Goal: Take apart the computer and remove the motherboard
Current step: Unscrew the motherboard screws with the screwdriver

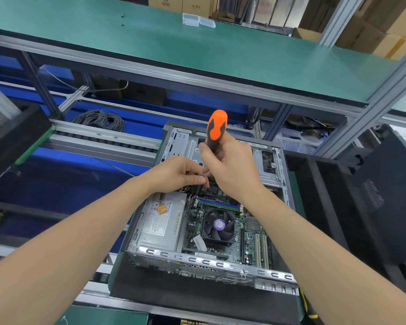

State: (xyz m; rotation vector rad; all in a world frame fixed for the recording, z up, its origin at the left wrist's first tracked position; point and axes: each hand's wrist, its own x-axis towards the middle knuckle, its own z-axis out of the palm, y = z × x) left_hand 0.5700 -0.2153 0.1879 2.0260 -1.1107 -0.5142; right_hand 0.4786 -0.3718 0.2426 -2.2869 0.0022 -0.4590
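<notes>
On a factory-line worktop (197,299) at frame centre, the open computer case (211,261) wants the right hand (230,167), closed around the screwdriver (215,130), kept vertical while the left hand (181,172) pinches its shaft steady over the motherboard (223,226).

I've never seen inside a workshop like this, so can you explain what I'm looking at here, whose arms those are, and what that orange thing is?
This is one picture from a camera worn on a person's head, looking down at their own two bare arms. Below them lies an open desktop computer case on a dark mat on a workbench. Inside it you can see the green motherboard, a round cooling fan and the silver power supply box. The right hand grips an orange and black screwdriver, pointing down into the case. The left hand pinches the shaft near its tip, steadying it. The exact screw is hidden behind the fingers.
</notes>
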